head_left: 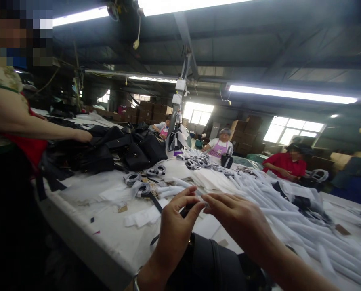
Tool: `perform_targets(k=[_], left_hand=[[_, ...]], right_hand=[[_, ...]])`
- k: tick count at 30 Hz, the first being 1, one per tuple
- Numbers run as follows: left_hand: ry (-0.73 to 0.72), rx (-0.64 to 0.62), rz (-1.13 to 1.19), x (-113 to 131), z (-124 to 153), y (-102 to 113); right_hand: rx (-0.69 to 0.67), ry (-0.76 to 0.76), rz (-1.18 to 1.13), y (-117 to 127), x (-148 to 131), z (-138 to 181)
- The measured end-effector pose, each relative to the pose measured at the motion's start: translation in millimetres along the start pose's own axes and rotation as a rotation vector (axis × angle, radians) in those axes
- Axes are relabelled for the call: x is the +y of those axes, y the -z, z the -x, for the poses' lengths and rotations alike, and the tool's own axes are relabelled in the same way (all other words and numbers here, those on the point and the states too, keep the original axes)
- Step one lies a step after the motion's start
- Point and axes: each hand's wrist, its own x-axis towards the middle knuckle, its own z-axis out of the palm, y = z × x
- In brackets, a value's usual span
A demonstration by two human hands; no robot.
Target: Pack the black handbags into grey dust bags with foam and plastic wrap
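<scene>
Above a black bag (217, 262), both my hands meet at the fingertips. My left hand (176, 226) is closed in a pinch on a black strap (185, 210), part of which shows between thumb and fingers. Fingers together, my right hand (238, 214) pinches at a small whitish, see-through piece (205, 204) beside the left thumb; its kind is too small to tell. The bag stands close to me at the table edge, its lower part out of view. Another black strip (155, 201) runs behind my left wrist.
White wrapped tubes (280, 222) cover the table's right side. Coiled grey straps (133, 178) and white sheets (212, 180) lie beyond my hands. Black bags (135, 155) are heaped at the left, where a co-worker's hand (82, 136) rests. Several other people sit across the table.
</scene>
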Motion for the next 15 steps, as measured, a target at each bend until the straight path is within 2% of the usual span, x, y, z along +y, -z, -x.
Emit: perform_targets(k=[3, 5, 7, 9, 11, 15], left_hand=[[-0.173, 0.084, -0.216, 2, 13, -1], [-0.208, 0.124, -0.290, -2, 23, 0], [-0.097, 0.100, -0.226, -9, 30, 3], [0.090, 0.046, -0.067, -17, 33, 9], [0.224, 0.000, 0.071, -25, 32, 20], [0.276, -0.085, 0.094, -32, 22, 42]], right_hand=[[-0.026, 0.035, 0.047, -1, 2, 2], [-0.027, 0.053, 0.093, -2, 3, 2], [-0.025, 0.068, 0.111, -3, 4, 2], [-0.025, 0.067, 0.095, -4, 3, 4], [-0.038, 0.013, 0.067, -4, 3, 7], [-0.103, -0.146, 0.011, -7, 7, 15]])
